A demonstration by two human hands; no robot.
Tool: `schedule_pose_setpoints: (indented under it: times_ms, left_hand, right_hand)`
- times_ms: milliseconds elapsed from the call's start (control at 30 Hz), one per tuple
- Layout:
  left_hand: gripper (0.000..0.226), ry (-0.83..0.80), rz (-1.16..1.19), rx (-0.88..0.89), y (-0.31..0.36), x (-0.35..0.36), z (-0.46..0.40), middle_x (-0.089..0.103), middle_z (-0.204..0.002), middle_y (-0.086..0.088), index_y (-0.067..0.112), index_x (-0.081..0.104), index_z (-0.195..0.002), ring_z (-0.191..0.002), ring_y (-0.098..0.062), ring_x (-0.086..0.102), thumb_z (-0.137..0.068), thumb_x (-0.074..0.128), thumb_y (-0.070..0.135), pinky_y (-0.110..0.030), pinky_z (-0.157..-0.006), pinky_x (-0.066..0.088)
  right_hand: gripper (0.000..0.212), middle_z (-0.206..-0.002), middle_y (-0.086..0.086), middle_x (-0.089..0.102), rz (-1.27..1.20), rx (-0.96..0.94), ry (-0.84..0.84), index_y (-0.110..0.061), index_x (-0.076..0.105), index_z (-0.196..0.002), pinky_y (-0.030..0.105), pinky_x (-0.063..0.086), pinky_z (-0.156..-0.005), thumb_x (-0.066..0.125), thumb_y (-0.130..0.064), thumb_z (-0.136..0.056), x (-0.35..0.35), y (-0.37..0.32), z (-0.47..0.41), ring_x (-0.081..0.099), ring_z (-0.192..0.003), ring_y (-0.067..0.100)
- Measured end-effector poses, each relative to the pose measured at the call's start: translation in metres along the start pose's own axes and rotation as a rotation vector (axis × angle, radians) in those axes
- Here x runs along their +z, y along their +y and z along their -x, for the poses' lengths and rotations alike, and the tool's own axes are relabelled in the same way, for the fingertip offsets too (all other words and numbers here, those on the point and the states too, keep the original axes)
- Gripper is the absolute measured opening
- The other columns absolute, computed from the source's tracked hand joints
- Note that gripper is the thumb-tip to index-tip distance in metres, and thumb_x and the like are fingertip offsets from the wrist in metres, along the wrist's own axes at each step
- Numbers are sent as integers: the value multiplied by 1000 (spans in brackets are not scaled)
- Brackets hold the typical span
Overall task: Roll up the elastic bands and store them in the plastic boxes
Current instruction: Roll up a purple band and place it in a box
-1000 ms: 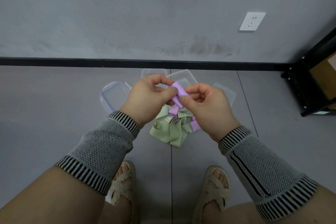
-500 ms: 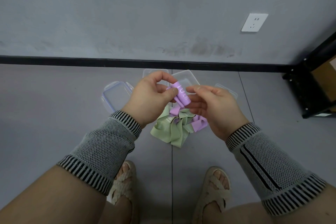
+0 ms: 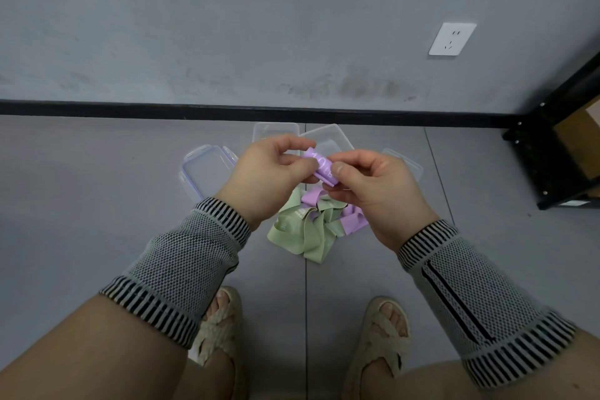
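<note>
A purple elastic band (image 3: 321, 166), partly rolled, is held up between both hands; its loose tail hangs down to the floor. My left hand (image 3: 269, 172) pinches the roll from the left and my right hand (image 3: 373, 188) pinches it from the right with thumb on top. Below lies a heap of green elastic bands (image 3: 302, 230) with more purple band (image 3: 354, 217) beside it. Clear plastic boxes sit on the floor behind the hands: one with a bluish rim (image 3: 204, 169) at left, two (image 3: 276, 131) (image 3: 328, 138) in the middle, one (image 3: 406, 162) at right, partly hidden.
Grey wall with a black skirting strip (image 3: 130, 107) runs across behind the boxes. A black metal shelf frame (image 3: 558, 153) with a cardboard box stands at the right. My sandalled feet (image 3: 220, 325) are at the bottom. A white wall socket (image 3: 451, 39) is on the wall.
The roll has turned between my fingers and grown a little. My right hand re-gripped it, thumb now on top; the tail on the floor is shorter.
</note>
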State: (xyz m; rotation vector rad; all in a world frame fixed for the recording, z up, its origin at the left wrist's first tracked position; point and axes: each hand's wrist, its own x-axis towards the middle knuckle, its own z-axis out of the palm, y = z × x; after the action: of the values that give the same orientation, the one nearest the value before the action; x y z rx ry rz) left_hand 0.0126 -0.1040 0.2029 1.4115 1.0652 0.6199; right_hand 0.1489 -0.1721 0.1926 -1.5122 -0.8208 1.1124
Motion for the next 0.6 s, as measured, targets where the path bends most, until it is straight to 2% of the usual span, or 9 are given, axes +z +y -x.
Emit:
schedule_pose_setpoints:
  times_ms: [100,233,333,433,500,600]
  left_hand:
    - [6,17,25,-17,0,0,0,74,-77,-5,18,63,-91,-70,-10,69,-87,64,14,-9,-50,41]
    - [4,15,70,-72,1,0,-1,72,-77,-6,13,61,-86,-66,-8,67,-87,63,9,-12,-50,42]
    - [6,1,194,-143,3,-4,-2,69,-72,-5,9,61,-83,-64,-8,67,-88,61,7,-16,-54,45]
    - [7,-6,271,-204,3,-8,-3,69,-68,-2,10,61,-82,-64,-9,67,-88,61,8,-17,-57,47]
    - [7,-17,285,-220,3,-9,-3,69,-67,-1,10,60,-82,-63,-10,67,-88,61,7,-17,-56,48]
    - [6,-23,276,-223,3,-10,-3,69,-68,-2,10,61,-82,-64,-11,67,-88,62,7,-16,-55,48]
  right_hand:
    - [13,-87,14,70,35,-22,18,-17,69,-87,25,58,-67,63,-6,-87,-1,-3,1,65,-71,12]
    - [11,-89,12,69,37,-34,43,-18,68,-90,17,52,-54,70,-12,-82,-1,-5,3,62,-63,5]
    - [27,-96,2,66,218,-137,24,-27,63,-101,20,54,-58,73,-12,-80,-3,-1,1,65,-72,7]
    - [40,-101,-5,59,475,-306,26,-34,57,-104,21,54,-72,76,-14,-76,-1,6,0,60,-80,5]
    - [38,-94,-9,59,539,-369,75,-31,58,-104,18,52,-74,76,-15,-76,1,8,-1,59,-78,4]
    - [29,-85,-7,64,503,-389,120,-28,64,-98,15,52,-72,76,-14,-76,0,8,-2,60,-72,4]
